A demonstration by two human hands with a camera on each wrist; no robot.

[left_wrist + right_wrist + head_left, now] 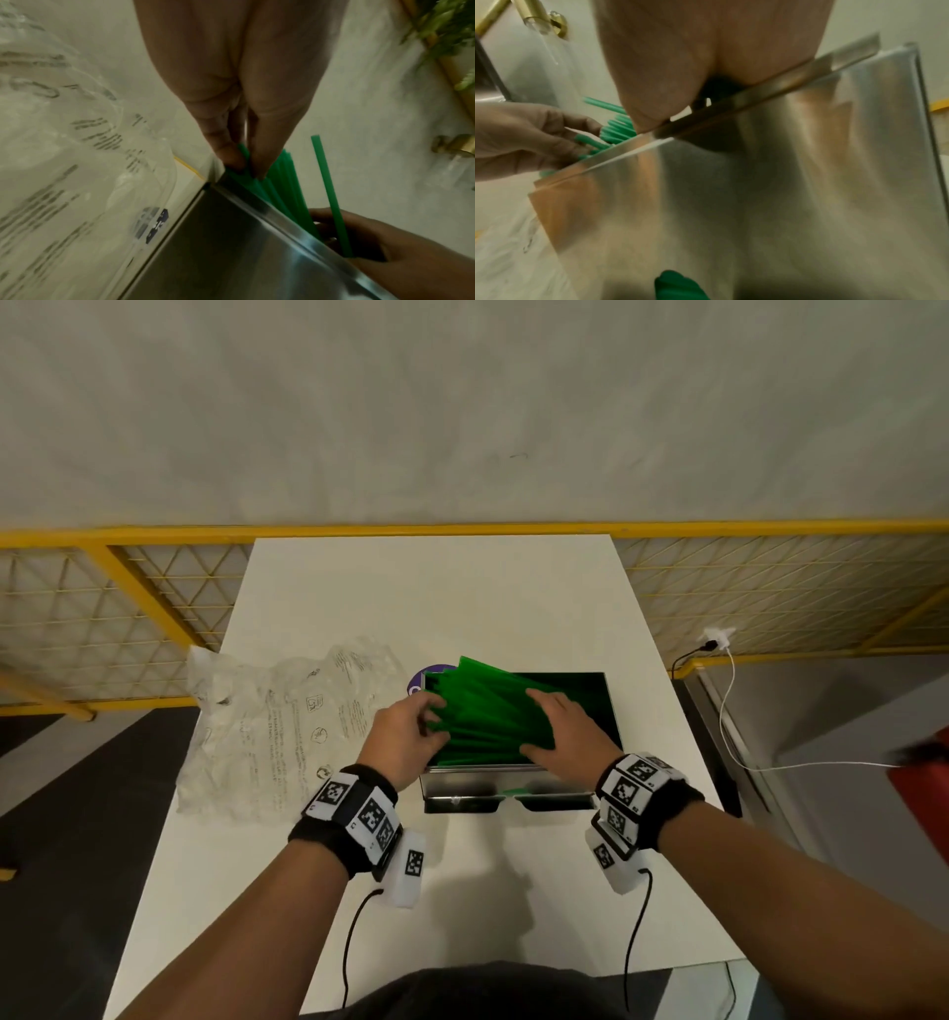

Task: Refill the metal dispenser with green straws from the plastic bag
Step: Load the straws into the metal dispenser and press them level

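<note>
The metal dispenser (pixel 518 785) stands open-topped in the middle of the white table (pixel 462 598). A fanned bundle of green straws (pixel 488 706) lies slanted across its opening, with the far ends sticking out past the back left corner. My left hand (pixel 434 716) pinches the straws' left ends at the dispenser's left rim (pixel 246 168). My right hand (pixel 534 724) grips the bundle's right part, fingers over it and thumb near the front rim. Most of its fingers are hidden behind the steel wall (pixel 757 182) in the right wrist view. The crumpled clear plastic bag (pixel 277 721) lies left of the dispenser.
A purple round item (pixel 436 672) peeks out behind the dispenser. One green straw (pixel 675 284) shows in the dispenser's front tray. A yellow mesh fence (pixel 154 588) runs behind the table. A white cable (pixel 729 711) hangs at the right, near a red object (pixel 924 778).
</note>
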